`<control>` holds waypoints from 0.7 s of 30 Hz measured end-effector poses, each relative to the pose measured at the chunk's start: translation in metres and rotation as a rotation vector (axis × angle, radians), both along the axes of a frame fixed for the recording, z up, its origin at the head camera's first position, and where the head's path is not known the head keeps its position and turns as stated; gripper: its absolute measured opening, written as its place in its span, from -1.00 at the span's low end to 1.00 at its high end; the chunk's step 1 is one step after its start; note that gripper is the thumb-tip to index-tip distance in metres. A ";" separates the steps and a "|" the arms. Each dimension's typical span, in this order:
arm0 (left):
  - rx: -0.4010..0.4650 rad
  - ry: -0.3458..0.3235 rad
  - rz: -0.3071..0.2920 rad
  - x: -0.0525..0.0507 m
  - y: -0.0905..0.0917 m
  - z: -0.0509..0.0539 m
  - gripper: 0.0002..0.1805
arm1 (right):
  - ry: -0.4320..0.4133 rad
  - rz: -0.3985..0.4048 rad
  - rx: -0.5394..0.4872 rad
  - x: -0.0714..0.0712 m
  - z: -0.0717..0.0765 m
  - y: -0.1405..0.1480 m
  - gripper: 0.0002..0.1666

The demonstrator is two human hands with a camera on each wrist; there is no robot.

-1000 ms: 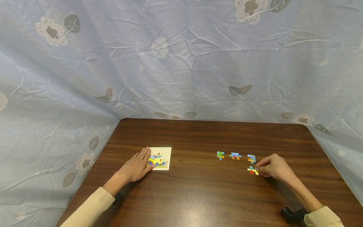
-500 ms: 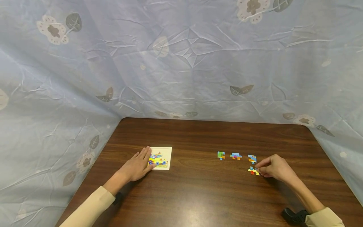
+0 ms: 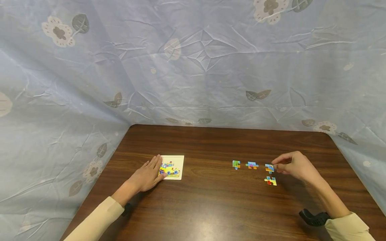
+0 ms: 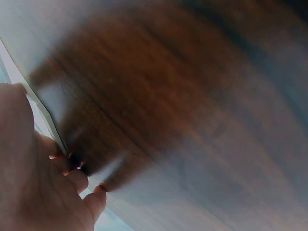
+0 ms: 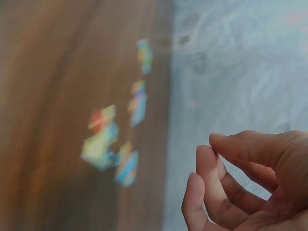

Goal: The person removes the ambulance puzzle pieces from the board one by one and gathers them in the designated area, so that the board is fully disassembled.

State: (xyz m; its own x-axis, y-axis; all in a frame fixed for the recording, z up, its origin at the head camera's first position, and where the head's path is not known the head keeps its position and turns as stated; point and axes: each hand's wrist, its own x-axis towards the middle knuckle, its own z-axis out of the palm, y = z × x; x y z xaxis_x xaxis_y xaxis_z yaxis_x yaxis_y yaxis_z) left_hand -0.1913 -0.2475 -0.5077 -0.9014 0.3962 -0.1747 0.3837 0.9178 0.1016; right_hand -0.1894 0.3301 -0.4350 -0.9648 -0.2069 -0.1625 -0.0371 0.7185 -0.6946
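Right hand (image 3: 297, 165) has left the red-and-yellow piece (image 3: 271, 181) and moved farther up the table (image 3: 199, 201), to the blue-and-orange piece (image 3: 269, 167). That piece lies flat, right end of a row of 3 pieces, red-and-yellow piece just below. Step in hand: likely a reach for this piece; next move would call for a light edge pinch. Right fingers bent, thumb and index tips close together, nothing visible between; contact unclear. Well apart, left hand (image 3: 144, 177) lies with straight fingers over left side of picture board (image 3: 173, 158).
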 end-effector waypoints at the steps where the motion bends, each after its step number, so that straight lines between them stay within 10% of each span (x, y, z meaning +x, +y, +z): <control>1: 0.001 -0.002 0.001 0.000 0.000 0.000 -0.07 | 0.018 0.007 0.012 -0.002 0.006 -0.004 -0.76; 9: 0.002 0.000 0.006 0.001 0.001 0.000 -0.07 | 0.115 0.063 -0.082 -0.024 0.035 -0.055 -0.79; 21: 0.005 -0.004 0.005 0.000 0.001 0.002 -0.07 | 0.172 0.277 -0.202 -0.056 0.012 -0.181 -0.82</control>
State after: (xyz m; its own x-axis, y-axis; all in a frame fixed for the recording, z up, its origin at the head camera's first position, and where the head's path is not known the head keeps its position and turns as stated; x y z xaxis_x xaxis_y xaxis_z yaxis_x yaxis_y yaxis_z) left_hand -0.1909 -0.2463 -0.5056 -0.9025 0.3927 -0.1766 0.3787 0.9191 0.1083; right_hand -0.2455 0.1492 -0.4226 -0.8774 -0.4749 0.0680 -0.3393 0.5141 -0.7877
